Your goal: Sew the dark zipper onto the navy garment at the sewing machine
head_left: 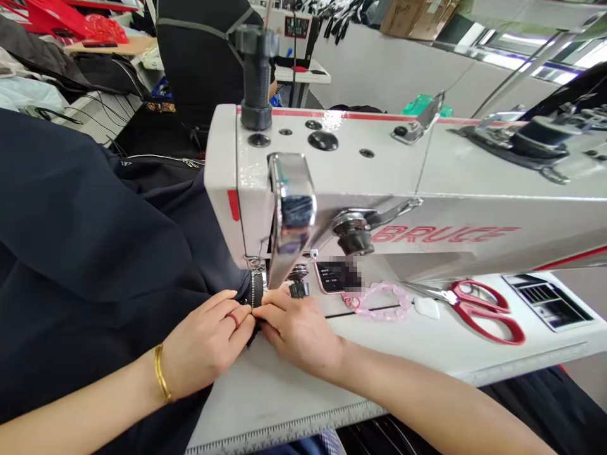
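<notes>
Dark navy fabric (95,227) spreads over the left side of the sewing machine bed. A black zipper (257,291) with metal teeth runs toward me from beneath the needle area of the white sewing machine (455,221). My left hand (211,335), wearing a red ring and a gold bracelet, is closed at the zipper's left edge, fingertips on fabric and tape. On the zipper's near right side, my right hand (298,328) pinches its end, thumb and fingers together. The two hands' fingertips meet just in front of the presser foot, which the machine head partly hides.
Right of my hands on the bed lie a phone (332,277), a pink bead bracelet (384,303), a small white piece (427,308) and red-handled scissors (486,309). A measuring tape strip (284,433) lines the front edge. Behind stands a black chair (203,69).
</notes>
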A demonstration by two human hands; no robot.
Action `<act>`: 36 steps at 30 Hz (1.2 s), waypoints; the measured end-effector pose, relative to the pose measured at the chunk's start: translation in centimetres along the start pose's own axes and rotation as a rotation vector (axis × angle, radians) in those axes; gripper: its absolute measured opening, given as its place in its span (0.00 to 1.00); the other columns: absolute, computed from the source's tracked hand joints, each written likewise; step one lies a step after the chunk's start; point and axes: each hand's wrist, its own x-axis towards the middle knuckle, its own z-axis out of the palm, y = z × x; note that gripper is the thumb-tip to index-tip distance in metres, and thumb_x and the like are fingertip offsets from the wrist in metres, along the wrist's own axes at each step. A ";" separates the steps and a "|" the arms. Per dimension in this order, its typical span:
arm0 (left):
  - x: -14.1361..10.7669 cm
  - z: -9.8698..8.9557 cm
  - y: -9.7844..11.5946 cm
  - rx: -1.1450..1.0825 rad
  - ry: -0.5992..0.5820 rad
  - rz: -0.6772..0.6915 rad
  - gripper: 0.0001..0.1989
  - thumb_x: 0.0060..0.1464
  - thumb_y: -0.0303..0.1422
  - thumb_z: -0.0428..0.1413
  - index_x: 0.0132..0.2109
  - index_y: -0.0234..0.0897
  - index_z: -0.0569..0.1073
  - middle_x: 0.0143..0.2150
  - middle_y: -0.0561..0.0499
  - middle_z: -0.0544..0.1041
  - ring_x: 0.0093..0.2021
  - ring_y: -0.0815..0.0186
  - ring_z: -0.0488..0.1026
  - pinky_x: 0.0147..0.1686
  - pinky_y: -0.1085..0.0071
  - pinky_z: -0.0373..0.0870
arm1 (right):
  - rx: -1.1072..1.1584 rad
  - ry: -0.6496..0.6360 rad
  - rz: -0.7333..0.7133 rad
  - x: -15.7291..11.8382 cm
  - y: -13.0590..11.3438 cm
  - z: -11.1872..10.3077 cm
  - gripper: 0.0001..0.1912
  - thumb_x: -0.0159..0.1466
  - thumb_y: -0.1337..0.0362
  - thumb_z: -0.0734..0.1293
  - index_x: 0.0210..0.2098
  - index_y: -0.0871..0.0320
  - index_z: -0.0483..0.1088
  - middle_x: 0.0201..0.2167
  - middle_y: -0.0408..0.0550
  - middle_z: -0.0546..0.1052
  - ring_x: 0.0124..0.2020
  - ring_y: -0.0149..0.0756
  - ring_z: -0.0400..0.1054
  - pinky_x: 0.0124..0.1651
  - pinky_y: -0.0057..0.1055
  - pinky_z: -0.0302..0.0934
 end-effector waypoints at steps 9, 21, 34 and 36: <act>0.1 -0.4 -4.2 -0.135 -0.280 -0.084 0.15 0.39 0.29 0.58 0.39 0.37 0.69 0.46 0.49 0.73 0.46 0.57 0.66 0.53 0.54 0.57 | -0.048 0.045 -0.156 -0.1 0.3 0.1 0.09 0.60 0.73 0.60 0.32 0.59 0.71 0.34 0.46 0.76 0.35 0.33 0.67 0.33 0.29 0.57; -0.1 -1.0 -4.9 -0.065 -0.183 0.202 0.22 0.49 0.20 0.45 0.48 0.44 0.69 0.48 0.52 0.73 0.47 0.61 0.67 0.54 0.54 0.56 | -0.111 -0.032 -0.194 0.1 0.6 0.0 0.09 0.61 0.72 0.58 0.31 0.61 0.70 0.34 0.47 0.75 0.35 0.35 0.66 0.36 0.32 0.58; -0.7 -0.9 -2.1 -0.042 -0.220 0.151 0.14 0.50 0.22 0.47 0.43 0.32 0.71 0.34 0.49 0.74 0.35 0.65 0.66 0.51 0.56 0.60 | 0.237 -0.026 -0.001 0.5 1.2 -1.1 0.07 0.61 0.68 0.62 0.32 0.59 0.72 0.30 0.47 0.75 0.34 0.32 0.68 0.37 0.27 0.60; -0.7 -0.9 -2.0 -0.049 -0.211 0.147 0.13 0.51 0.22 0.48 0.42 0.31 0.71 0.34 0.49 0.73 0.36 0.65 0.66 0.52 0.56 0.60 | 0.206 0.019 0.021 0.3 0.6 -0.9 0.07 0.62 0.68 0.62 0.31 0.59 0.72 0.30 0.47 0.75 0.33 0.32 0.68 0.37 0.28 0.60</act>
